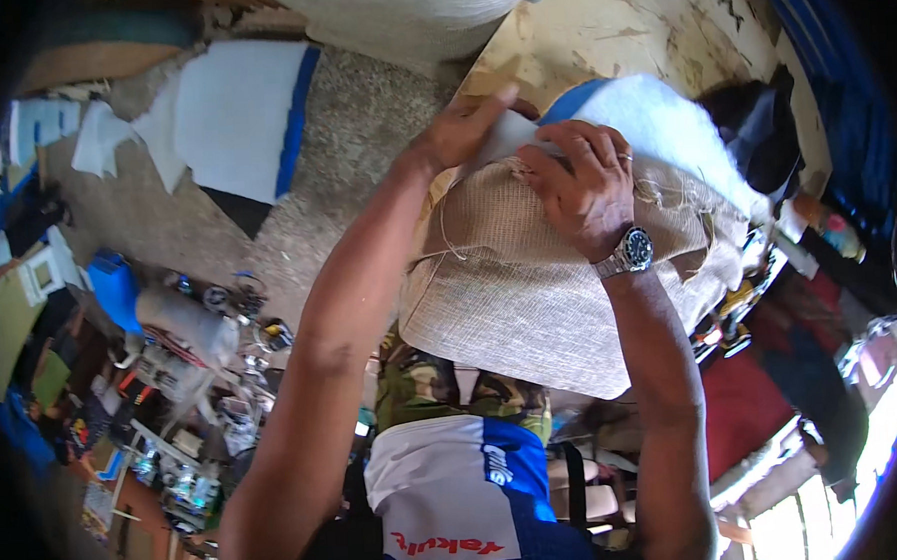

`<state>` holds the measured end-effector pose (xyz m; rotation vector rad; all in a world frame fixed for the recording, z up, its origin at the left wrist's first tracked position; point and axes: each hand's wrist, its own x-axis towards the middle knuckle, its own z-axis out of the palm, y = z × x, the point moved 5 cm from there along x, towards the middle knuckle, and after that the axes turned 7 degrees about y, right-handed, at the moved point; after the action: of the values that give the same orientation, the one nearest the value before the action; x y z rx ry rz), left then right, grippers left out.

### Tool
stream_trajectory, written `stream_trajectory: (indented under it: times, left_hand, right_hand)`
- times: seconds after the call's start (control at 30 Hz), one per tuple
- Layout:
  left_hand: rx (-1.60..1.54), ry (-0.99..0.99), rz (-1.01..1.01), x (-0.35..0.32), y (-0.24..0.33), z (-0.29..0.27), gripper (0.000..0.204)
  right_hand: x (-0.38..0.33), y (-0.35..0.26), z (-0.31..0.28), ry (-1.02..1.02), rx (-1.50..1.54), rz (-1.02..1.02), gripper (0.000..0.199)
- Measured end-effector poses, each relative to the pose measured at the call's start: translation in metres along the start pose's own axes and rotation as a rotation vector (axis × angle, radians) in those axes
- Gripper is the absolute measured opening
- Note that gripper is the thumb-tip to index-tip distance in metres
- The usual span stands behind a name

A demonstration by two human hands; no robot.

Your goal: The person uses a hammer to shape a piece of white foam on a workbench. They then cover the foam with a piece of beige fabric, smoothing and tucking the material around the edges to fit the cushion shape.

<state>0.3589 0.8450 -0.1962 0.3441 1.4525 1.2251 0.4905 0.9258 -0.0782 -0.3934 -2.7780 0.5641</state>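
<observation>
A beige woven upholstery fabric (509, 297) lies over a padded piece in front of me, with frayed threads along its far edge. White fluffy wadding (662, 121) sticks out beyond that edge, and a patch of blue material (573, 101) shows beside it. My left hand (467, 129) is closed on a smooth white strip of padding (510, 135) at the far left corner. Beside it, my right hand (586, 179) has its fingers bent over the same strip and the fabric edge. The fingertips of both hands are partly hidden.
A plywood board (607, 23) lies beyond the padded piece. White sheets with a blue edge (246, 109) rest on the concrete floor (351, 114) at left. Tools and scraps (193, 391) clutter the lower left. Dark cloth (762, 126) and red fabric (749, 397) are at right.
</observation>
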Motion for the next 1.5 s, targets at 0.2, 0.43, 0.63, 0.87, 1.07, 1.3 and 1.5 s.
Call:
stream_trajectory:
  times: [0.2,0.43,0.63,0.87,1.07,1.3,1.5]
  left_hand:
    - [-0.085,0.063,0.085,-0.011,-0.006,0.006,0.051]
    - [-0.208,0.779,0.163,-0.096,-0.081,-0.060,0.048]
    - [0.047,0.770,-0.710,-0.258,-0.224,-0.061,0.057]
    - [-0.740,0.380,-0.836,-0.244,-0.203,-0.003,0.083]
    - [-0.786,0.199,-0.608,-0.227,-0.226,-0.032,0.083]
    - [-0.113,0.401,-0.438,-0.238,-0.212,-0.120,0.084]
    - [0.234,0.531,0.025,-0.179,-0.098,-0.144,0.047]
  right_hand:
    - [0.001,-0.001,0.016,0.011,-0.119,-0.072,0.028]
    - [-0.013,-0.015,0.036,0.051,-0.055,-0.057,0.026]
    - [-0.009,-0.014,0.038,0.143,-0.026,-0.042,0.021]
    - [-0.007,-0.013,0.039,0.139,-0.034,0.032,0.021]
    - [0.010,-0.017,0.035,0.151,-0.159,0.067,0.022]
    - [0.037,-0.034,0.055,0.169,-0.179,0.101,0.022]
    - [0.049,-0.041,0.057,0.115,-0.131,0.061,0.021]
